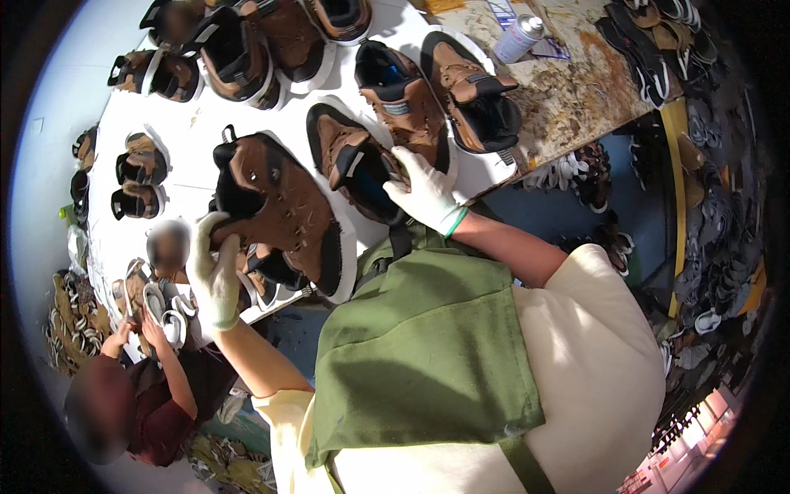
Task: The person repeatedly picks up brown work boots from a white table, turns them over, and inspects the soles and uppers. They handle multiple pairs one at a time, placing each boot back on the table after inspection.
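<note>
In a white glove, my left hand (216, 272) is closed on the end of a brown hiking shoe (284, 193), which is tipped on its side above the white tabletop (193, 119). My right hand (424, 193), also gloved, grips the collar of a second brown shoe with a black opening (341, 148). Its thumb and fingers are around the edge, with the fingertips partly hidden. Just beyond it stand a laceless brown shoe (403, 103) and another brown shoe (473, 90). Part of one more shoe (276, 267) shows beneath the one in my left hand.
Several brown shoes (234, 62) stand at the table's far side. A spray can (518, 39) rests on the stained board (576, 103) at far right. Shoe racks (712, 206) line the right. At lower left, a co-worker in a dark red top (169, 412) handles shoes.
</note>
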The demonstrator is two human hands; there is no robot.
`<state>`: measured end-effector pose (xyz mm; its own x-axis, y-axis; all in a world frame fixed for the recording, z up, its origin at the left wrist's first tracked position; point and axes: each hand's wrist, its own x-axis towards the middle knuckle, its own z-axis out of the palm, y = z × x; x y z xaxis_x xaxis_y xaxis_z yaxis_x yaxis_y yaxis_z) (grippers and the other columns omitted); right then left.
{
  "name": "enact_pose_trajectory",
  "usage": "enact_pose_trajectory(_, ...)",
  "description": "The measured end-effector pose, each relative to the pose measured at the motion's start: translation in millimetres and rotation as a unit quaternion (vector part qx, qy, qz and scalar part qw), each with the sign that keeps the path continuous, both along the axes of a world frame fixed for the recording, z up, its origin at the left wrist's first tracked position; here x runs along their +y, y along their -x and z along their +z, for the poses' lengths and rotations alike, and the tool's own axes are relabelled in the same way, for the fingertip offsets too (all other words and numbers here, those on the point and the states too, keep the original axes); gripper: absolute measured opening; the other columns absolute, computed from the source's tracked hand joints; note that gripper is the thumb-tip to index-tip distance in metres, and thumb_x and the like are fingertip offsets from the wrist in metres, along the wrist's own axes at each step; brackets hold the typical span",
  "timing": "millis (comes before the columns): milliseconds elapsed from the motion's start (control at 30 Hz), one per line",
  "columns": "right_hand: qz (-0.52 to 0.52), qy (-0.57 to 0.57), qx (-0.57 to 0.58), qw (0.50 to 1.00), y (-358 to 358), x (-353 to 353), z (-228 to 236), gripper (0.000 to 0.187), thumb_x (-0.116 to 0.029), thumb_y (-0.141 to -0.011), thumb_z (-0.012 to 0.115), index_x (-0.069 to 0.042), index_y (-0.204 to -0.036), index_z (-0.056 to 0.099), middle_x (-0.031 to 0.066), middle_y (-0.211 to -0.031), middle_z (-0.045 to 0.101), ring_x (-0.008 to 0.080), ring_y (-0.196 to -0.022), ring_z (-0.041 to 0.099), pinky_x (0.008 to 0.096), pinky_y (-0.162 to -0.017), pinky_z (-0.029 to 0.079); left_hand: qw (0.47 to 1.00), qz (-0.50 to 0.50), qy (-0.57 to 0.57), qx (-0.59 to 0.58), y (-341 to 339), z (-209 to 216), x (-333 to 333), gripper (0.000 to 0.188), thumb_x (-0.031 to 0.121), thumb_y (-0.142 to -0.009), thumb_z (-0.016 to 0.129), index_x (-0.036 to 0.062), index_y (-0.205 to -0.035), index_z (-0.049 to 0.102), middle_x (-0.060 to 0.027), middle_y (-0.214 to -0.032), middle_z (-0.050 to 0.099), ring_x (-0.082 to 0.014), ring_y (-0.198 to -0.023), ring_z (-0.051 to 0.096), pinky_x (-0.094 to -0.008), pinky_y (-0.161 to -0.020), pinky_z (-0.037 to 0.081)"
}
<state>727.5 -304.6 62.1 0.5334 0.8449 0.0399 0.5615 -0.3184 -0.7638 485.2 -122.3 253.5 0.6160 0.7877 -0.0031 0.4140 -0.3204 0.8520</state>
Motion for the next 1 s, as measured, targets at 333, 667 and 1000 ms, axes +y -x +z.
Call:
enact_pose_trajectory(333, -0.028, 0.017, 0.044, 0.998, 1, 3, 8, 0.064, -0.029, -0.079, 0.074, -0.007, -0.133, 0.048, 0.0178, -0.12, 0.061, 0.0375, -0.103, 0.062, 0.0426, -0.088, 0.049, 0.999, 0.02, 0.019, 0.016, -10, -5, 2, 0.031, -0.009, -0.081, 0.059, 0.0009, -0.111, 0.06, -0.0042, -0.098, 0.06, -0.0121, -0.089, 0.056, -0.0258, -0.082, 0.046)
enact_pose_trajectory(667, -0.018, -0.026, 0.035, 0.999, 0, 2, 2, 0.061, -0.032, -0.08, 0.072, -0.007, -0.13, 0.048, 0.0208, -0.11, 0.06, 0.0405, -0.097, 0.061, 0.0464, -0.083, 0.05, 0.999, 0.021, -0.001, 0.043, -12, -18, 9, 0.027, -0.007, -0.081, 0.058, 0.001, -0.107, 0.06, -0.0067, -0.094, 0.057, -0.0159, -0.087, 0.055, -0.0277, -0.082, 0.046)
enact_pose_trajectory(1000, -0.029, 0.015, 0.054, 0.998, 1, 4, 11, 0.064, -0.031, -0.078, 0.075, -0.006, -0.131, 0.05, 0.0224, -0.114, 0.061, 0.0373, -0.099, 0.064, 0.0426, -0.082, 0.051, 0.99, 0.019, -0.136, -0.04, -11, 30, 22, 0.03, -0.009, -0.082, 0.06, 0.0017, -0.11, 0.061, -0.0056, -0.102, 0.059, -0.014, -0.092, 0.057, -0.0263, -0.086, 0.045)
